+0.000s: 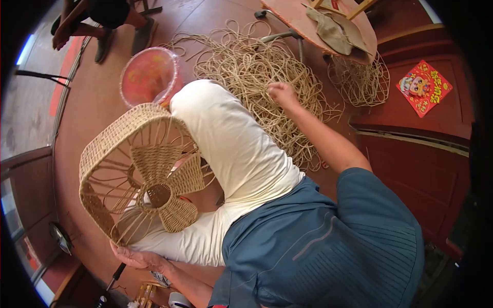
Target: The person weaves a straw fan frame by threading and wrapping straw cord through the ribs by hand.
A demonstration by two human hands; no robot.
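Observation:
A half-woven basket of tan cord rests tilted on my lap, its open side facing me. Inside it, woven petal-shaped panels spread from a round brown centre, with bare strands between them. My left hand grips the basket's lower corner, fingers partly hidden under the rim. Away from the basket, my right hand is held over a big loose heap of cord. Its fingers are curled closed; whether a strand is in them I cannot make out.
A red plastic tub stands beyond my knee. A round-topped table on wheeled legs carries a cloth; a wire-like cord basket frame sits beneath. Another person's feet are at the upper left. Red cabinet doors line the right.

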